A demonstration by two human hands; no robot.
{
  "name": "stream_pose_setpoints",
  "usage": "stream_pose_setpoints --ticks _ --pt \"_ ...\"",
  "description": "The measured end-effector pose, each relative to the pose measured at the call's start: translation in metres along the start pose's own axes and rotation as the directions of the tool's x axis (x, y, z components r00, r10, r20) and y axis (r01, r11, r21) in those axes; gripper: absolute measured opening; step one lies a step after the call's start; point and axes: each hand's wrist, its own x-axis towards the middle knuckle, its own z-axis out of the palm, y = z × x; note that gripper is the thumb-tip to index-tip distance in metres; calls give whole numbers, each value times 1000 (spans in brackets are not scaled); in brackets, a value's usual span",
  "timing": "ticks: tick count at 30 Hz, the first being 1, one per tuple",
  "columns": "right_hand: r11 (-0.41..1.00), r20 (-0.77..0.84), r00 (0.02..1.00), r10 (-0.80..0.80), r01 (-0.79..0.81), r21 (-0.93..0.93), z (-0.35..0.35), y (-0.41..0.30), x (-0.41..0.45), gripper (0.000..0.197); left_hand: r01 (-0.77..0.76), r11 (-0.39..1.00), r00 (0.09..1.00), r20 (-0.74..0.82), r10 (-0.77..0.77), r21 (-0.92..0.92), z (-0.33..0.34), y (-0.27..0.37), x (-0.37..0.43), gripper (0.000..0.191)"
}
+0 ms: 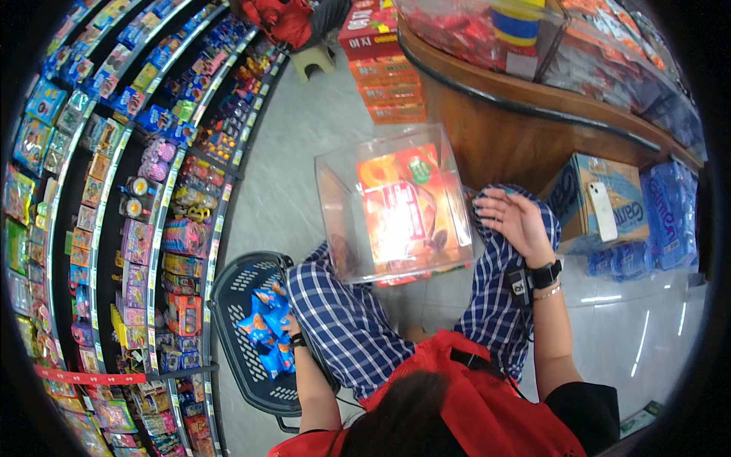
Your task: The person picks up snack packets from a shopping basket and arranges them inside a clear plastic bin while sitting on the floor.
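Observation:
My left hand (291, 325) reaches down into a dark plastic shopping basket (228, 354) beside my left knee. It touches small blue snack packets (269, 320) there; its fingers are partly hidden, so a firm hold cannot be made out. Over my right knee, my right hand (511, 217) is raised with its fingers a little apart and nothing in them. A clear plastic bin (337, 217) stands between my knees. Through its walls shows a red and orange printed carton (374, 223), with strong glare on it; whether it lies inside or beneath the bin is unclear.
Curved-looking shelves (157, 228) of packaged goods line the left. Stacked orange boxes (394, 91) stand by a wooden counter (485, 120). At right, a white phone (602, 211) lies on a cardboard box (628, 177) near blue wrapped bottles (671, 217). Another person (280, 23) is beyond, near a stool (313, 61).

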Motion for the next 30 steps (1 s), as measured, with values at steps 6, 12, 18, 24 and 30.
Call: stream_pose_setpoints --ticks 6,12,18,24,30 --pt "998 -44 997 -60 59 -32 4 7 -3 38 -15 999 999 -36 17 39 1 3 2 39" --pt "995 -88 993 -79 73 -70 3 10 -5 41 -33 998 999 -24 34 46 9 12 4 35" --pt "993 -78 993 -87 81 -83 2 11 1 41 -52 996 998 -12 53 69 9 16 8 31" --pt "995 -79 994 -69 62 -83 1 11 -1 40 -71 993 997 33 68 94 0 18 10 28" --pt "991 -223 971 -83 57 -123 18 -11 -11 38 -128 982 966 241 92 141 -43 45 -3 25"
